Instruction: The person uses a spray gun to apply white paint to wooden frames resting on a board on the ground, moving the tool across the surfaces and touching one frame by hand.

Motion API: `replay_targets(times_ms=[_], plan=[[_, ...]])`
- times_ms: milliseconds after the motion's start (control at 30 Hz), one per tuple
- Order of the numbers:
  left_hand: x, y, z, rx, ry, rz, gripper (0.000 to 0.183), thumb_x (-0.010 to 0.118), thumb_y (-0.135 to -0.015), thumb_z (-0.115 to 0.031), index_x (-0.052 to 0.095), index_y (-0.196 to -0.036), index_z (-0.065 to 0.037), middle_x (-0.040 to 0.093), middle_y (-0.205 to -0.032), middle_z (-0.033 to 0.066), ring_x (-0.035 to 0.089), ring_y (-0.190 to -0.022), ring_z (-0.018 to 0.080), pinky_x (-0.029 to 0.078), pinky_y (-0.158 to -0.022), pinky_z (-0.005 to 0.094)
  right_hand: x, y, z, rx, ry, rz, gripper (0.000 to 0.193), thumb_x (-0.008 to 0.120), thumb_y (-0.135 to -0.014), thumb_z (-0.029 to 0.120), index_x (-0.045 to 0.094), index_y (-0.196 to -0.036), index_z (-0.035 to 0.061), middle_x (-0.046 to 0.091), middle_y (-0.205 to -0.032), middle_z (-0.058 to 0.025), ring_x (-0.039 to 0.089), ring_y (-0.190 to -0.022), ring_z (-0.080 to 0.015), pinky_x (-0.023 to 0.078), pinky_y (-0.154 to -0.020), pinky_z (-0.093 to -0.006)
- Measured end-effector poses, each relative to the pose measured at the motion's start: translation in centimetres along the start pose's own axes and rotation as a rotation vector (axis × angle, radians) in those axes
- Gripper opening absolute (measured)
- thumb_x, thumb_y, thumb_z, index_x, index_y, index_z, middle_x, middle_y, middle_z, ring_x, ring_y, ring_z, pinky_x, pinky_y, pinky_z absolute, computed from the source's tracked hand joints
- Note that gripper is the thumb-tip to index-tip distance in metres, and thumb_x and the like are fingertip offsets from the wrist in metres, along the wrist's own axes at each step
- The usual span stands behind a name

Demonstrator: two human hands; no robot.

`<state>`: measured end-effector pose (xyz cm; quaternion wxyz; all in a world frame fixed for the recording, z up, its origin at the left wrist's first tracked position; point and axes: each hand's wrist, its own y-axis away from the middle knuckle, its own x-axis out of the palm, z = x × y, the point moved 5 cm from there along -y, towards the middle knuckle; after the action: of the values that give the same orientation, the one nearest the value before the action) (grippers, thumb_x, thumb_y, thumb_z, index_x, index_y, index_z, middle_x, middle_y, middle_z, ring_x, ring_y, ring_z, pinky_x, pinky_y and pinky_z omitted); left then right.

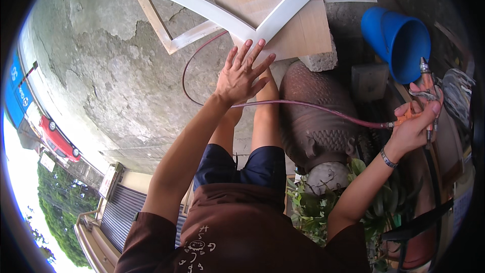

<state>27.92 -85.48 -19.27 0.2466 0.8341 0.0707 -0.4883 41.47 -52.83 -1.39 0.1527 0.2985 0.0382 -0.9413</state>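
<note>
A weathered, stained concrete floor (116,65) fills most of the view. On it a plywood board (273,5) is laid, and across the board a white-painted wooden frame (212,12) is set, its two rails meeting in a corner just above the left hand. Beside the board a brown ribbed ceramic figure (316,111) is seen, with a pale stone block (321,60) at its upper end and leafy green plants (308,207) below it. A blue plastic bucket (401,40) is tipped on its side at the upper right, its mouth turned toward the right hand.

The left hand (242,73) is held open, fingers spread, its fingertips laid against the corner of the white frame; nothing is grasped by it. The right hand (417,124) is closed around the handle of a small orange-bodied air tool (427,88), held upright near the bucket. A reddish air hose (303,106) is run from the tool across the ceramic figure, under the left wrist, and looped over the floor.
</note>
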Motion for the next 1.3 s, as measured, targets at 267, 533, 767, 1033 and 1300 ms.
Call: replay_targets(times_ms=[267,533,767,1033,1300], plan=[[-0.5,-0.7,-0.9,0.041,0.077,-0.023,0.065,0.068,-0.092,-0.043,0.045,-0.151,-0.031,0.019,-0.167,0.0130,0.021,-0.153,0.0341,0.021,-0.123,0.0536,0.1,0.0,-0.1,-0.013,-0.008,0.009,0.059,0.044,-0.109,0.040,0.055,-0.130,-0.0138,0.069,-0.107,-0.0279,0.051,-0.045,-0.0131,0.039,-0.040,-0.0198],[-1.0,0.6,-10.7,0.245,0.576,-0.095,0.022,0.073,-0.090,-0.028,0.063,-0.089,-0.009,0.062,-0.093,0.0058,0.061,-0.090,0.0240,0.046,-0.081,0.0395,-0.8,1.1,1.7,-0.046,-0.007,-0.036,0.058,0.042,-0.110,0.039,0.055,-0.129,-0.0143,0.071,-0.102,-0.0260,0.053,-0.045,-0.0130,0.039,-0.038,-0.0203],[-1.2,-4.5,-24.0,-0.158,1.460,0.303,0.055,0.045,-0.105,-0.050,0.070,-0.099,0.000,0.072,-0.105,0.0162,0.065,-0.105,0.0364,0.048,-0.097,0.0432,-2.5,2.9,7.2,-0.056,-0.002,-0.098,0.055,0.048,-0.109,0.036,0.056,-0.129,-0.0141,0.072,-0.100,-0.0231,0.051,-0.044,-0.0120,0.034,-0.037,-0.0203],[2.8,8.0,-7.7,-0.209,0.858,0.571,0.064,0.035,-0.106,-0.060,0.069,-0.097,-0.007,0.069,-0.084,0.0167,0.069,-0.089,0.0352,0.050,-0.082,0.0466,-8.4,-1.0,8.1,-0.071,0.087,-0.287,0.049,0.054,-0.106,0.036,0.063,-0.130,-0.0063,0.074,-0.096,-0.0175,0.051,-0.043,-0.0104,0.037,-0.038,-0.0201],[-5.6,22.3,10.2,-0.544,0.552,0.237,0.045,0.058,-0.102,-0.037,0.065,-0.075,-0.001,0.061,-0.068,0.0187,0.061,-0.070,0.0400,0.045,-0.066,0.0483,-9.9,-2.8,3.1,0.123,0.082,-0.245,0.048,0.057,-0.105,0.042,0.068,-0.127,0.0005,0.070,-0.087,-0.0064,0.048,-0.044,-0.0074,0.036,-0.038,-0.0211]])
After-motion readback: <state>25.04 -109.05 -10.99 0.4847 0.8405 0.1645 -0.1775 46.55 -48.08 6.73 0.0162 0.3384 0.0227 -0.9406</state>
